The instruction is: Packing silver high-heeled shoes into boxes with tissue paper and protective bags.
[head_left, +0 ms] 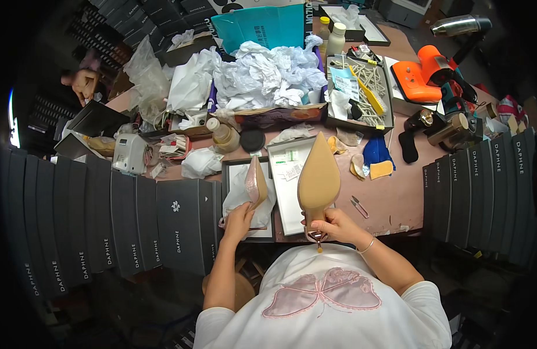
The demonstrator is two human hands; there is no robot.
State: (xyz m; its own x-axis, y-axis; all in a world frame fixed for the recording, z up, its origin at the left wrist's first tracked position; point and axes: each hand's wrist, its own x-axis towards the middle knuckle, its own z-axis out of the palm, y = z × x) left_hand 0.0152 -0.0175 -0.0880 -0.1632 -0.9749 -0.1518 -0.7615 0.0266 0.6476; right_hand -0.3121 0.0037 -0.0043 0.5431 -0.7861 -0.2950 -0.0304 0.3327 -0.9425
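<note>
In my right hand [332,225] is a pointed high-heeled shoe [319,177], gripped by its heel end, its tan sole turned up toward me and its toe pointing away. My left hand [238,222] grips a second shoe [256,185], pink and shiny along its side, tilted over an open dark shoe box [228,168] lined with white tissue paper [236,189]. Beneath the right shoe lies a white-lined box part [286,200] with small printed papers on it. Fingers hide parts of both heels.
Stacks of dark shoe boxes [187,215] stand at left and right [475,192]. A carton of crumpled paper [274,75] fills the back. Small thread snips [360,207], a blue cloth [377,152], a bottle [223,136] and an orange device [416,81] sit on the pink table [396,200].
</note>
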